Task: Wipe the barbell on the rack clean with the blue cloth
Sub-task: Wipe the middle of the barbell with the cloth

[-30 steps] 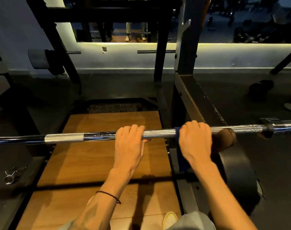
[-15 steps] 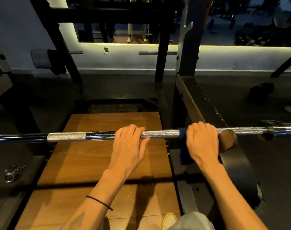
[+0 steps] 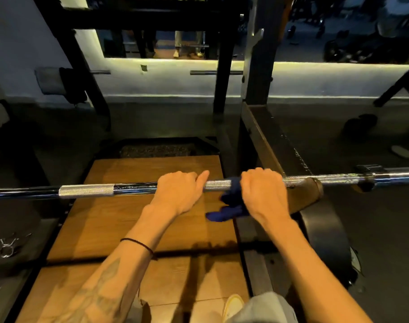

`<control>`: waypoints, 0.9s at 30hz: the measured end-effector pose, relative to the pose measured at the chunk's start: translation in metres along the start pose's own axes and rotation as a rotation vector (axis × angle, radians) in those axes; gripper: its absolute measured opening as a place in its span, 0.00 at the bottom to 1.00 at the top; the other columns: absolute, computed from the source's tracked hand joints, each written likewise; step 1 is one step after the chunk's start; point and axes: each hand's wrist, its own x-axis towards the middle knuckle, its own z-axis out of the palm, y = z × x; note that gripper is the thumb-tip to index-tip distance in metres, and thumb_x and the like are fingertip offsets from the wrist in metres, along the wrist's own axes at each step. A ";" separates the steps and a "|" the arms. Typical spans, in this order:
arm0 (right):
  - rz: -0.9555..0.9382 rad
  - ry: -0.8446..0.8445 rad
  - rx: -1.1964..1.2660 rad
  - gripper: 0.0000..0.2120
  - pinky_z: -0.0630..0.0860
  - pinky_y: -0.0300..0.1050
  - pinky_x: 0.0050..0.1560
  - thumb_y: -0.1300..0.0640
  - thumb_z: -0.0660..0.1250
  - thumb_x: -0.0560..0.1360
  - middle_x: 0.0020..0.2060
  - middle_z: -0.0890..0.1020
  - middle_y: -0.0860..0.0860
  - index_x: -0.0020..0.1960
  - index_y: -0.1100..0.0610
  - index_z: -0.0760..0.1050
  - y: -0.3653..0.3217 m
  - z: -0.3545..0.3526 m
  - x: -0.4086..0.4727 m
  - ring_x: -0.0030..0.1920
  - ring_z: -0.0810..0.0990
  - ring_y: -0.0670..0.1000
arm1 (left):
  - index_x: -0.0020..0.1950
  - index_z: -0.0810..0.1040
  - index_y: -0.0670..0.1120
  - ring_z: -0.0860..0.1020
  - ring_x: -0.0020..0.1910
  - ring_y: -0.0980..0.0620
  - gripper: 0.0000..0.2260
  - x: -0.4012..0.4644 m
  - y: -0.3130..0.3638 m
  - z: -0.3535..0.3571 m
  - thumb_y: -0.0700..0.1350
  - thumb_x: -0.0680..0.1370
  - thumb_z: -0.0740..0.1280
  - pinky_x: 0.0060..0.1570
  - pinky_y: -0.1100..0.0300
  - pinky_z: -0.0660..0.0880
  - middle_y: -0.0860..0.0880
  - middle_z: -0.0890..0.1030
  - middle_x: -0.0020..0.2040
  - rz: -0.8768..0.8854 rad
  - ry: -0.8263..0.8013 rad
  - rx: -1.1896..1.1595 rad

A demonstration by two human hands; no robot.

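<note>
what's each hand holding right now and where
Right hand grips the blue cloth around the barbell, beside the rack; left hand grips the bare shaft.

The scene is dim, with most of the floor (image 3: 373,241) and the black rack frame (image 3: 224,73) sunk in near-black shadow where detail is lost. The brightest source is a pale strip of light (image 3: 315,66) running along the far wall beneath the mirror, slightly overexposed and tinged yellow-green. Warmer light falls from above onto the wooden platform (image 3: 129,217), where the forearms throw soft dark shadows toward the near side. Small bright glints sit on the barbell (image 3: 87,190), strongest on its knurled sleeve. The wide-angle lens bends straight lines outward toward the left and right edges. Fine detail is soft and smeared throughout, and the far right corner is murky.
</note>
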 end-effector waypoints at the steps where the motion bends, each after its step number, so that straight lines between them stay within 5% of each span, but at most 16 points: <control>1: 0.031 -0.038 -0.031 0.15 0.67 0.51 0.30 0.56 0.53 0.73 0.28 0.76 0.55 0.32 0.55 0.73 0.014 0.001 -0.002 0.28 0.76 0.61 | 0.60 0.77 0.53 0.80 0.44 0.49 0.21 -0.001 -0.003 0.000 0.59 0.84 0.48 0.42 0.54 0.74 0.52 0.80 0.43 -0.016 0.005 -0.068; 3: 0.096 -0.056 -0.023 0.15 0.69 0.54 0.35 0.56 0.52 0.75 0.30 0.77 0.56 0.34 0.55 0.73 0.024 0.005 -0.009 0.31 0.76 0.61 | 0.49 0.77 0.53 0.78 0.40 0.51 0.23 -0.002 -0.009 0.005 0.65 0.81 0.48 0.39 0.55 0.72 0.54 0.77 0.38 0.011 0.012 -0.138; 7: 0.239 -0.020 0.028 0.16 0.67 0.56 0.44 0.54 0.50 0.78 0.35 0.76 0.54 0.38 0.54 0.72 0.002 0.004 -0.011 0.37 0.74 0.59 | 0.53 0.79 0.53 0.77 0.43 0.53 0.26 -0.007 -0.013 0.017 0.68 0.78 0.49 0.41 0.58 0.67 0.55 0.80 0.45 0.067 0.114 -0.145; 10: 0.119 -0.029 0.046 0.15 0.64 0.54 0.41 0.52 0.51 0.78 0.34 0.76 0.53 0.37 0.52 0.71 -0.045 -0.001 0.000 0.35 0.74 0.58 | 0.53 0.79 0.50 0.75 0.42 0.49 0.15 -0.021 -0.002 0.032 0.60 0.80 0.61 0.44 0.55 0.64 0.52 0.79 0.45 0.019 0.373 -0.229; 13: 0.013 -0.049 0.077 0.12 0.66 0.51 0.39 0.50 0.61 0.79 0.34 0.76 0.50 0.37 0.51 0.72 -0.089 -0.002 0.007 0.34 0.74 0.53 | 0.51 0.77 0.48 0.72 0.43 0.50 0.05 -0.032 0.006 0.038 0.47 0.77 0.67 0.47 0.58 0.62 0.51 0.76 0.44 -0.023 0.537 -0.384; 17: -0.132 -0.028 0.069 0.12 0.63 0.52 0.33 0.54 0.58 0.76 0.31 0.76 0.52 0.35 0.52 0.71 -0.054 0.001 0.007 0.31 0.74 0.57 | 0.53 0.77 0.48 0.73 0.46 0.49 0.09 -0.032 0.002 0.035 0.46 0.75 0.72 0.50 0.56 0.66 0.51 0.74 0.47 -0.030 0.478 -0.298; 19: -0.023 0.008 0.033 0.13 0.62 0.52 0.30 0.55 0.55 0.73 0.29 0.75 0.55 0.32 0.54 0.71 -0.018 0.002 0.002 0.28 0.74 0.61 | 0.54 0.77 0.49 0.71 0.46 0.51 0.12 -0.030 0.000 0.034 0.52 0.75 0.73 0.48 0.58 0.62 0.52 0.74 0.47 -0.021 0.474 -0.265; 22: 0.216 0.010 0.078 0.14 0.66 0.56 0.39 0.54 0.52 0.77 0.32 0.75 0.56 0.35 0.53 0.70 0.014 0.006 -0.014 0.34 0.73 0.61 | 0.54 0.77 0.50 0.69 0.44 0.54 0.13 -0.031 0.002 0.033 0.53 0.74 0.74 0.47 0.62 0.56 0.54 0.74 0.46 -0.024 0.490 -0.241; 27: 0.347 0.011 0.120 0.17 0.64 0.56 0.45 0.52 0.50 0.80 0.36 0.75 0.53 0.38 0.53 0.72 -0.037 0.003 -0.006 0.38 0.72 0.57 | 0.53 0.76 0.50 0.69 0.44 0.55 0.12 -0.032 0.007 0.032 0.52 0.74 0.73 0.47 0.62 0.58 0.54 0.74 0.46 -0.058 0.482 -0.255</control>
